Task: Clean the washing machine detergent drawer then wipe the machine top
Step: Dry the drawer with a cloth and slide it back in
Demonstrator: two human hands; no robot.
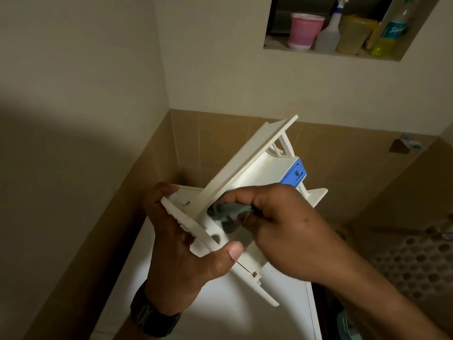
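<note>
The white detergent drawer (247, 163) is held tilted in the air above the washing machine top (235, 305). A blue insert (295, 173) sits in its far end. My left hand (181, 256) grips the drawer's near end, thumb over the edge and fingers behind it. My right hand (277, 227) pinches a grey-green cloth (226, 210) and presses it into a near compartment of the drawer. Most of the cloth is hidden under my fingers.
A wall niche (338, 55) at upper right holds a pink cup (304, 30), a spray bottle (329, 33), a yellow tub and a bottle of yellow liquid. Tiled walls close in on the left and behind. A perforated basket (414, 266) stands to the right of the machine.
</note>
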